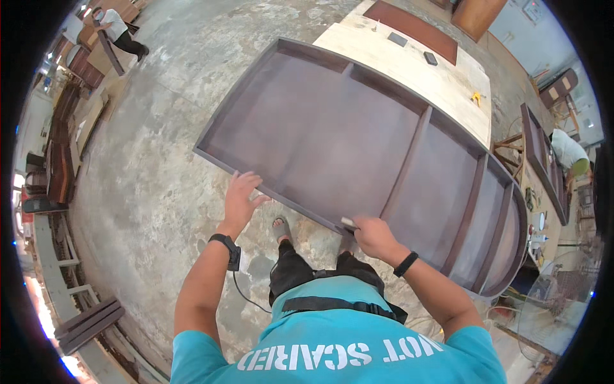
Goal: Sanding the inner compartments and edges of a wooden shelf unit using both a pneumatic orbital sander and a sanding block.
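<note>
A long dark brown wooden shelf unit, with raised sides and several crosswise dividers, lies flat in front of me. Its right end is rounded. My left hand is at the near side edge, fingers spread and holding nothing; the fingertips meet or almost meet the rim. Farther right along that same edge, my right hand is closed around a small pale block, which sits at the rim. Most of the block is hidden by the fingers, so its exact kind does not show.
Beyond the unit, a pale worktop carries a reddish-brown panel, a small black box and a yellow tool. A person holds a board far left; another bends over a frame at right. A fan stands lower right.
</note>
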### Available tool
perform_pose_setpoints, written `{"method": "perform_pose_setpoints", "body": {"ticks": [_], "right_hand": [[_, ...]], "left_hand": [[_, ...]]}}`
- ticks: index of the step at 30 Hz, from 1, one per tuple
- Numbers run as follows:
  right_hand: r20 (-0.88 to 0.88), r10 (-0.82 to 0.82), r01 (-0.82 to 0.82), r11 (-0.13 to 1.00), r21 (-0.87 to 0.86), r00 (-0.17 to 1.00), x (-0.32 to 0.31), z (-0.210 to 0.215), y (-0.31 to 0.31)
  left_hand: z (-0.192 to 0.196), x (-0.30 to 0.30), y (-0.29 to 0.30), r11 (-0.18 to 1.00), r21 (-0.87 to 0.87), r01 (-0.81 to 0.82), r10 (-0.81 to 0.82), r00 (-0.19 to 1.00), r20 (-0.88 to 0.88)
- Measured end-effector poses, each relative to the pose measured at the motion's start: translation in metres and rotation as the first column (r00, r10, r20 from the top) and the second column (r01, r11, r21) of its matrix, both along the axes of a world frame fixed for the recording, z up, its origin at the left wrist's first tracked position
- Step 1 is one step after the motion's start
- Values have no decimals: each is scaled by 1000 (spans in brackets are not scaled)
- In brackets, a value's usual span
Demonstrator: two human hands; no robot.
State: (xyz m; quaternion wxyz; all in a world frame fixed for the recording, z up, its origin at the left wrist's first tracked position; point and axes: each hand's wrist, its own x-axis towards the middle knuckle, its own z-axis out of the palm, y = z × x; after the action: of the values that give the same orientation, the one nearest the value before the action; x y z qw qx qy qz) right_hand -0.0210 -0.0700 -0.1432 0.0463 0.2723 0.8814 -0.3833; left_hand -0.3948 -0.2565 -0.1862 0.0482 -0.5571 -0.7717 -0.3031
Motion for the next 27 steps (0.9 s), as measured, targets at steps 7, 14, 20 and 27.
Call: {"method": "perform_pose_setpoints", "body": {"ticks": [7,14,20,27], "right_hand": [[-99,-207,198,976,-92,973,-147,-38,-54],[-179,-314,322,947,12,932,-141,-13,-91],[169,-508,493,861,127,844,-27,-2,-83],[-139,-333,347,934,90,933,-215,-9,-100]], "left_hand": [[-25,-45,12,959,-1,284,-278,941,193],[-20,-76,9,908,10,419,-411,884,224],[-17,-74,10,908,-17,420,-406,887,220],[-19,-85,11,862,-45,504,-474,836,277]]}}
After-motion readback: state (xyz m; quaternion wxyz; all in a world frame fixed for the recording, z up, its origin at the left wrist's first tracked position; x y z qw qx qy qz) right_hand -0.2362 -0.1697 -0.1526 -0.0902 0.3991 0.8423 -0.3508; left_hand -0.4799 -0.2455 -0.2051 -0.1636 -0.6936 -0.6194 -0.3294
